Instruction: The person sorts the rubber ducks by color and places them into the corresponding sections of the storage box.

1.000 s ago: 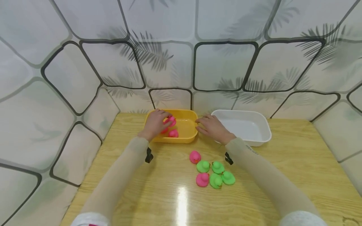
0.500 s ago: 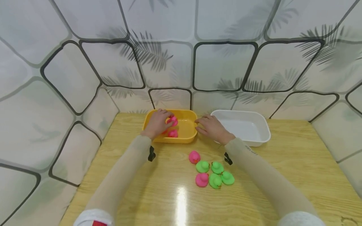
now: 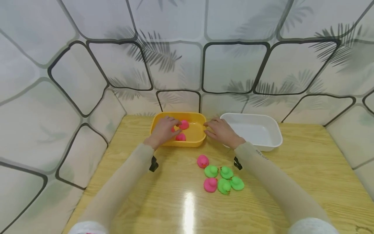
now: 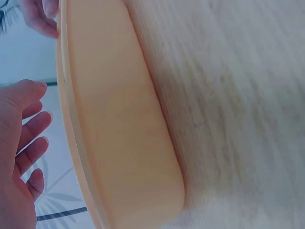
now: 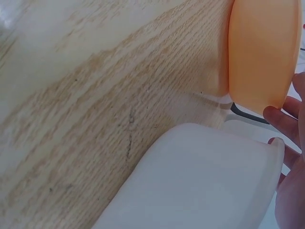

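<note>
I find the left hand (image 3: 163, 131) over the yellow tray (image 3: 196, 131), fingers loosely bent, nothing in its grasp. A pink duck (image 3: 184, 124) sits inside the tray, just beside those fingertips; contact cannot be determined. The right hand (image 3: 221, 132) is relaxed and grips nothing, its fingers at the tray's end nearest the white tray (image 3: 254, 130).

In my judgement the duck is light, smooth, slightly yielding and hardly fragile; I would pinch it from above, across the body. The tray appears light and stiff, liable to slide; steady it by the rim.

Only the head view shows the duck. The right wrist view alone confirms a fingertip against the yellow tray.
</note>
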A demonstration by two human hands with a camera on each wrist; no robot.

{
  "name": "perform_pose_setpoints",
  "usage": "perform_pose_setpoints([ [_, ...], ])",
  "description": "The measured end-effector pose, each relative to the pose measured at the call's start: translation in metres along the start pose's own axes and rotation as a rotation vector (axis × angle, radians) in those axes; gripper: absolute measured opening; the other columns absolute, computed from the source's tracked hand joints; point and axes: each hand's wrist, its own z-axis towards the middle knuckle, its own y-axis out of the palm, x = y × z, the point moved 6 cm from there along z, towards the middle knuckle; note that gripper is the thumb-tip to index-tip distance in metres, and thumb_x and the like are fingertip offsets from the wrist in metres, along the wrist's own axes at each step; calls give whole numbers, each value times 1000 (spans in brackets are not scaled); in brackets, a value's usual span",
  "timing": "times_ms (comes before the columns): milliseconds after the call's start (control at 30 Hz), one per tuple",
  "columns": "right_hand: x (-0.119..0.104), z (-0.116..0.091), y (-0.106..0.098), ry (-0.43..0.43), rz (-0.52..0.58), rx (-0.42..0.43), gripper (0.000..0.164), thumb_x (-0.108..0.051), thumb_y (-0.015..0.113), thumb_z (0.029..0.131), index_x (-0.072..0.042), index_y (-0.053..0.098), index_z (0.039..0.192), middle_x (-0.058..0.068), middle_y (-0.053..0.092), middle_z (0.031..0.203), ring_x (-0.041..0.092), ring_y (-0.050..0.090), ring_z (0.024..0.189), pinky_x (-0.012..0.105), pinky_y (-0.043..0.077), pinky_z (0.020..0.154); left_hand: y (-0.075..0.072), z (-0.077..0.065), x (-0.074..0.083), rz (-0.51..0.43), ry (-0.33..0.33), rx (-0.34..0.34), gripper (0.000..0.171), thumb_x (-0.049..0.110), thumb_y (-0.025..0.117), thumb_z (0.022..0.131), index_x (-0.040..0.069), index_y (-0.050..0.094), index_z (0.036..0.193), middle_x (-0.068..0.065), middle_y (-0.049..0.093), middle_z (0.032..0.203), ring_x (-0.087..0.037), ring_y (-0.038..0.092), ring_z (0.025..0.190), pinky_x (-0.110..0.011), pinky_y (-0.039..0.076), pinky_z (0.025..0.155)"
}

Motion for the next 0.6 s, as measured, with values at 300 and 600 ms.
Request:
perform_pose_setpoints([
  [300,1,-1,0,9,2,-6,36,-27,62,106,-2,66,131,14,70,129,39,54,127,57,41,109,3,-15,19,-66,61,31,26,20,79,94,4,74,114,-9,74,107,-33,58,96,-50,48,90],
  [600,-1,0,0,22,4,-14,37,-28,62,106,-2,66,132,14,69,130,40,52,130,57,40,111,8,-36,46,-131,154,85,22,17,82,91,5,77,109,-6,76,106,-26,61,95,-44,48,89],
])
